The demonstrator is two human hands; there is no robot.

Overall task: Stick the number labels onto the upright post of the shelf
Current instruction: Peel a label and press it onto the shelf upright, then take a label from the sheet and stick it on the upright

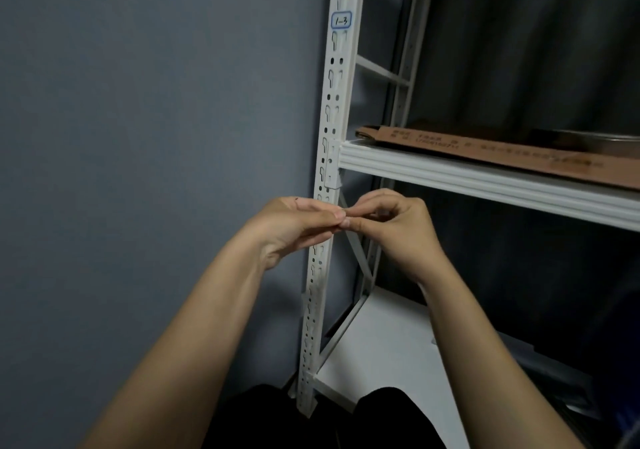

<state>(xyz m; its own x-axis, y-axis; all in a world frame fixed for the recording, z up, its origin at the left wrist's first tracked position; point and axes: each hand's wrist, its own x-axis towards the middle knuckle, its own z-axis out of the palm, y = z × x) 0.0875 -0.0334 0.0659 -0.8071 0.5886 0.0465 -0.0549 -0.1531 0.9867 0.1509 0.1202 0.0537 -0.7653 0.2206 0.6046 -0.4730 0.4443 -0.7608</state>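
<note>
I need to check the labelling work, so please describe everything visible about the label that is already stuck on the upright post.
The label is a small, roughly rectangular white sticker with rounded corners and a blue outline. "1-3" is handwritten on it in dark ink. It lies flat on the front face of the white perforated upright post, high up, well above the shelf beam, between rows of slots. It sits slightly tilted. Neither hand touches it.

Blue-grey wall (156,102), dim light, dark curtain (519,50) behind.
</note>
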